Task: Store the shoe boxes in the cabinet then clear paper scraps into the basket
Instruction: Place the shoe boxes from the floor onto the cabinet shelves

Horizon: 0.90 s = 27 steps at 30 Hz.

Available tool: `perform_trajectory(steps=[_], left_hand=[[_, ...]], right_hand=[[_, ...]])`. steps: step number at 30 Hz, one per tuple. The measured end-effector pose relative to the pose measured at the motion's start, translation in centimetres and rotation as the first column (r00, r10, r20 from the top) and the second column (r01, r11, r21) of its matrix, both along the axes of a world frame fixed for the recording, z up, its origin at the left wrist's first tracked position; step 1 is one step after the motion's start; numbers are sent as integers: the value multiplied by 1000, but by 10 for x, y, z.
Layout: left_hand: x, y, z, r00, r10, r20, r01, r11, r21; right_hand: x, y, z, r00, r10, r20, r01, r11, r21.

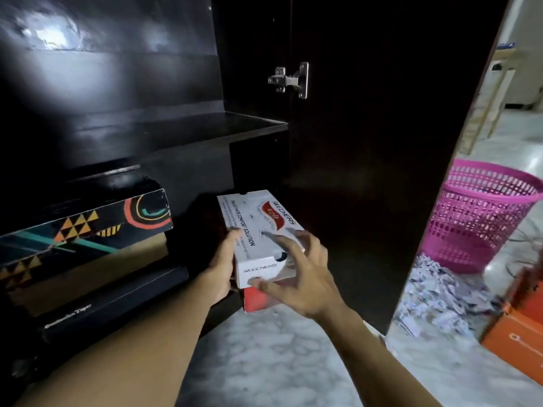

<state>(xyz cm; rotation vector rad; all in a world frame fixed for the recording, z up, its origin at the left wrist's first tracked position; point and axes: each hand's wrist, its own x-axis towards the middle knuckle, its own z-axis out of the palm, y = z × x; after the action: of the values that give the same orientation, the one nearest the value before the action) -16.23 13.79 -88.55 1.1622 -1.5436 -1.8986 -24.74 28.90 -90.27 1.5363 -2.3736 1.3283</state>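
Storing step: the left hand (221, 268) holds the white shoe box (255, 227) in its grip at the bottom of the cabinet (252, 124), the right hand (308, 274) with wide grip on its near end; next, I think, a push farther in.

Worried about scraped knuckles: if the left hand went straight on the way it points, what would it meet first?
The way looks free: the left hand points into the dark gap between the white shoe box and the patterned box. Probably the back of the cabinet next, but depth is unclear.
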Motion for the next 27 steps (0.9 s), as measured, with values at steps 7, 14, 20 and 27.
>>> perform_trajectory(steps=[7,14,20,27], left_hand=[[-9,-22,-18,999,-48,-3,46,982,-183],[-3,-42,-31,992,14,126,60,826,-560],[-28,-60,-25,971,19,238,146,742,-654],[-65,-91,-24,957,40,286,170,725,-668]], right_hand=[[-36,-48,-33,995,6,101,-5,1000,-9],[-59,-84,-38,996,-10,83,12,1000,-19],[-65,-116,-43,963,-258,81,260,966,-11],[-77,-141,-47,926,-82,368,124,988,-92]])
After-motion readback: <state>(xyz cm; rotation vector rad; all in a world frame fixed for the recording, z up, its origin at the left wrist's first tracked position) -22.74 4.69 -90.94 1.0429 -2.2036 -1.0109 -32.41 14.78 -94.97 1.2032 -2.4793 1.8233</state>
